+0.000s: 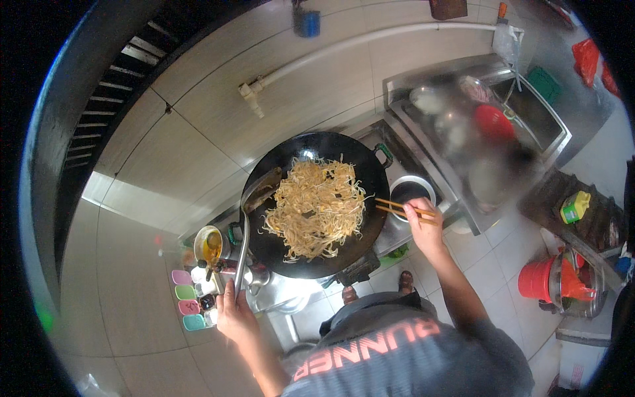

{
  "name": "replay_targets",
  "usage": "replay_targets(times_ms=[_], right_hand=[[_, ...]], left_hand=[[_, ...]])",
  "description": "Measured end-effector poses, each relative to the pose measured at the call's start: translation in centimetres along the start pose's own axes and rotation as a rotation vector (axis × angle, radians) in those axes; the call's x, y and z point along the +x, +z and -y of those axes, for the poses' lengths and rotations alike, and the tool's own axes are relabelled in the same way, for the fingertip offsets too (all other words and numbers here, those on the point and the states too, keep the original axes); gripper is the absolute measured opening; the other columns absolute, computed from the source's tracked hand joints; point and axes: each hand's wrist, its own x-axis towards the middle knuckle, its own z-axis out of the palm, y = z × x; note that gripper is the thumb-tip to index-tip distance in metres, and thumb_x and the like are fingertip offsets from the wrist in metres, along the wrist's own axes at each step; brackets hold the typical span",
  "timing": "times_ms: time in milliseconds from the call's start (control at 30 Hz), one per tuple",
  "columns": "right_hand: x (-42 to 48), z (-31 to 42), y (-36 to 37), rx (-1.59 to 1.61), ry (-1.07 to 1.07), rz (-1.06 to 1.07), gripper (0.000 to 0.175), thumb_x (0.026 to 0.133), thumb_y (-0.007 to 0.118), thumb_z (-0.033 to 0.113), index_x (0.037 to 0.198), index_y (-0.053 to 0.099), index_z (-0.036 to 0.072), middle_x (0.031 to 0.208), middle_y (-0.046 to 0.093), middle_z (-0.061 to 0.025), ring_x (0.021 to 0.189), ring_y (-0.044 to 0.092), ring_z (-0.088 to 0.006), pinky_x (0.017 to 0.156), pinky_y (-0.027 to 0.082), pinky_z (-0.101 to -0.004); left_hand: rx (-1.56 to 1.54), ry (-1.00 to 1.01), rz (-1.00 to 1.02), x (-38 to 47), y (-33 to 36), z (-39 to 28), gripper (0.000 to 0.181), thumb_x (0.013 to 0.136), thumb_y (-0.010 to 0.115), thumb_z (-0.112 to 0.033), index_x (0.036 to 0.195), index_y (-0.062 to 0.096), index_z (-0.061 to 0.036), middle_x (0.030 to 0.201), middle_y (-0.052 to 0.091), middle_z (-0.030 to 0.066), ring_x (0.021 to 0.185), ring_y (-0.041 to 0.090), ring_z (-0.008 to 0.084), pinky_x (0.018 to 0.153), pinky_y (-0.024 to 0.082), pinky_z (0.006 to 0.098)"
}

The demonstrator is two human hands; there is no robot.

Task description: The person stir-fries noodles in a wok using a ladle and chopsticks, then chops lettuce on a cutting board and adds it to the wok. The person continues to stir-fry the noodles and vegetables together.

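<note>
A large black wok (pixel 357 243) holds a heap of bean sprouts and what look like thin noodles (pixel 317 208). My left hand (pixel 234 308) grips the long metal handle of a wok spatula (pixel 242 258), whose blade rests inside the wok's left side, beside the food. In my right hand (pixel 422 221) is a pair of wooden chopsticks (pixel 389 204). Their tips reach over the wok's right rim, apart from the heap.
Left of the wok stand a bowl of yellow oil (pixel 212 243) and several coloured seasoning containers (pixel 188 306). A round pot (pixel 431 184) sits close behind my right hand. Farther right are a steel sink (pixel 565 141) with a red bowl (pixel 494 122) nearby and a red bucket (pixel 535 281).
</note>
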Motion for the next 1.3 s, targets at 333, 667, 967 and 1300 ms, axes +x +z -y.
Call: replay_targets(times_ms=[333,667,967,1300], right_hand=[[1.3,-0.3,3.3,0.335,0.169,0.067,0.022,0.095,0.060,0.017,0.084,0.061,-0.001,0.076,0.063,-0.0103,0.063,0.062,-0.0197,0.059,0.051,-0.0316],[-0.2,-0.8,-1.2,0.365,0.263,0.028,0.039,0.101,0.049,0.030,0.084,0.062,-0.002,0.077,0.065,-0.0092,0.065,0.065,-0.0150,0.057,0.051,-0.0269],[-1.4,0.1,-3.0,0.439,0.315,0.090,0.040,0.102,0.045,0.032,0.087,0.061,-0.001,0.078,0.066,-0.0094,0.066,0.067,-0.0156,0.059,0.053,-0.0257],[-1.7,0.6,-3.0,0.473,0.328,0.191,0.036,0.102,0.049,0.029,0.088,0.062,-0.002,0.081,0.066,-0.0088,0.068,0.067,-0.0163,0.060,0.054,-0.0268]], left_hand=[[-0.004,0.127,-0.098,-0.1,0.5,0.6,0.032,0.083,0.070,-0.016,0.115,0.068,-0.0133,0.085,0.064,0.0143,0.068,0.063,0.0335,0.057,0.051,0.0411],[0.100,0.099,0.088,0.3,-0.5,1.9,0.037,0.078,0.072,-0.016,0.114,0.069,-0.0164,0.085,0.062,0.0086,0.069,0.063,0.0309,0.059,0.051,0.0408],[0.189,0.283,0.355,1.6,-3.5,1.4,0.036,0.073,0.073,-0.013,0.109,0.069,-0.0129,0.088,0.064,0.0097,0.078,0.064,0.0298,0.068,0.051,0.0394],[0.314,0.427,0.403,2.2,-6.8,-0.1,0.032,0.071,0.073,-0.010,0.103,0.070,-0.0131,0.084,0.063,0.0089,0.080,0.063,0.0272,0.070,0.049,0.0400]])
